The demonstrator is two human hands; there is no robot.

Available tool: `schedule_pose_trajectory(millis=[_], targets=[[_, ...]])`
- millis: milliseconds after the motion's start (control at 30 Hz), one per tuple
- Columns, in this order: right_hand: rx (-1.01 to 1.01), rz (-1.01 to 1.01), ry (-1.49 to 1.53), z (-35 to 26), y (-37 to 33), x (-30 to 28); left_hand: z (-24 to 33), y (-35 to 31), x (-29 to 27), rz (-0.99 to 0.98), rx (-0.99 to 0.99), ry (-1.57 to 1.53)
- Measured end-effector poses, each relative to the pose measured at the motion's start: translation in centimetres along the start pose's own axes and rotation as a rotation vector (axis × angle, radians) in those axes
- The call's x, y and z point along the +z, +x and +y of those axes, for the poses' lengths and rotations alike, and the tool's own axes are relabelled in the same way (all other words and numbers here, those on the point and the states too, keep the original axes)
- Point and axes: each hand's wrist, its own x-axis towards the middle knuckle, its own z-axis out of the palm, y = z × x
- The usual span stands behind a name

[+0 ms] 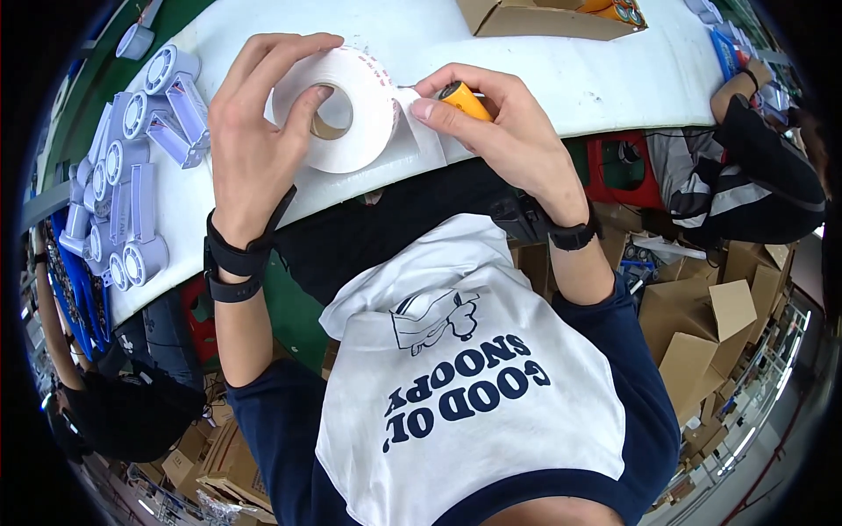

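A wide roll of white tape (373, 131) stands over the near edge of the white table, its brown cardboard core facing up. My left hand (263, 110) grips the roll from the left, the thumb in its core and the fingers over its outer rim. Between thumb and forefinger my right hand (504, 123) pinches the loose end of the tape (421, 131), a short strip running from the roll's right side. An orange cylindrical battery (467, 101) with a dark end is tucked in the same right hand.
Several pale lavender handheld fan housings (132, 175) lie piled at the table's left. An open cardboard box (553, 19) with orange batteries stands at the far side of the white table (631, 83). People sit at both sides; cardboard boxes (702, 333) stand behind me on the right.
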Motion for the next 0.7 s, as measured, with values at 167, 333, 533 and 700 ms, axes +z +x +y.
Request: schedule_pose_trajectory(millis=[167,333,533,700], targets=[[-0.074,-0.028,0.125,-0.2,0.0,-0.5,-0.4,-0.6,0.0,0.238,-0.084,-0.042],[-0.084,-0.027,0.126,-0.8,-1.0,0.0,-1.2,-0.8,0.1,0.458,-0.357,-0.199],[-0.261,0.037,0.126,0.2,-1.5,0.8,-3.0,-0.7,-1.2,0.543,-0.397,-0.299],[-0.143,-0.027,0.570,-0.4,-1.1,-1.7,-2.4,-1.2,-1.4,0.551,-0.381,-0.310]])
